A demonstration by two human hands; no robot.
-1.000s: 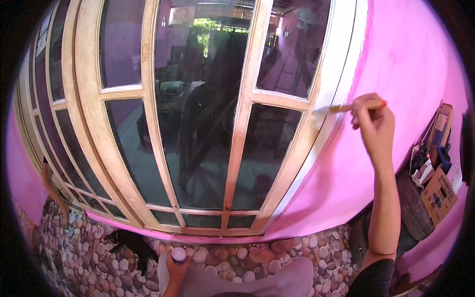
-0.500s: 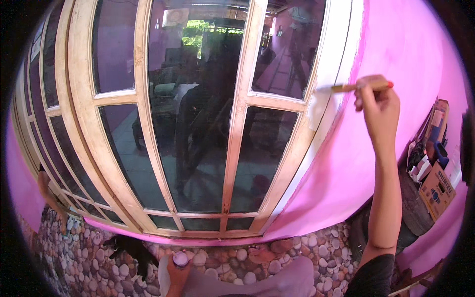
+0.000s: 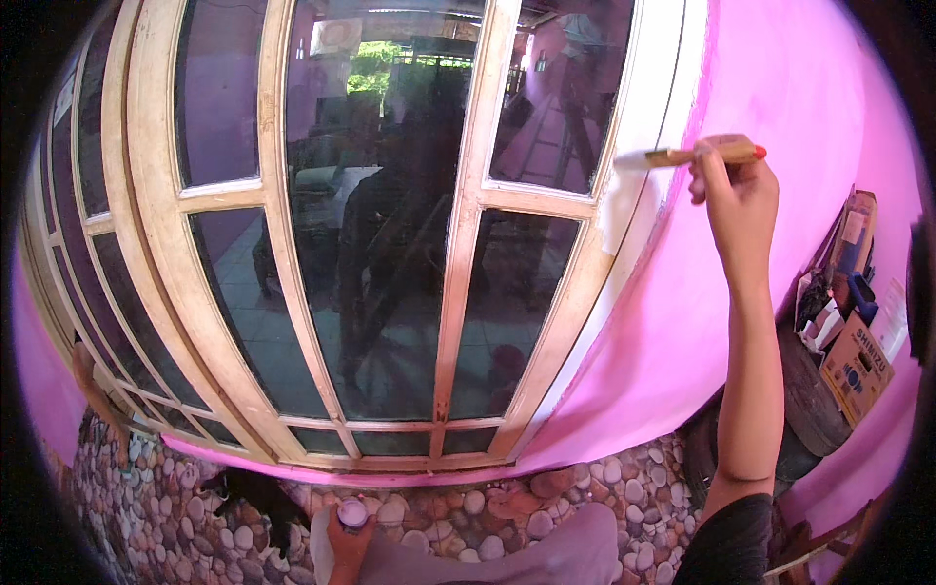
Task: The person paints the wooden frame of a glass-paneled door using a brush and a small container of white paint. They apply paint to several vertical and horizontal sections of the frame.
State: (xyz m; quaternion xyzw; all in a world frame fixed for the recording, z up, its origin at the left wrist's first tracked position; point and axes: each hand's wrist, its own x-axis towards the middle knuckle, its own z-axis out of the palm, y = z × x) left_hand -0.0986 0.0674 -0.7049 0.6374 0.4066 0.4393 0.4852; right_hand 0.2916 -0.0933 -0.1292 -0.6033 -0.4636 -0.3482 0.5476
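Your two hands are well apart, each closed on its own item. The right hand (image 3: pixel 733 190) is raised and clamped on the wooden handle of the brush (image 3: pixel 673 156), thumb and fingers around its middle; the red handle end projects to the right. The bristles lie at the white upper part of the door frame (image 3: pixel 565 317), beside the glass panes (image 3: pixel 517 292). Below that, the frame shows bare wood. The left hand (image 3: pixel 348 551) is low, wrapped around a small cup (image 3: pixel 353 512) with pale contents, above the pebble-patterned floor (image 3: pixel 643 507).

Handling, as judged: the brush should be light, with a stiff handle and soft, flexible bristles. Hold it at mid-handle, clear of the bristle end; any wet coating on the handle would make it slippery. The cup should also be light, but its contents may spill if tilted. Grip it around the side wall, below the rim, with moderate pressure, as the wall may be thin. Whether the cup rests against your leg cannot be told.
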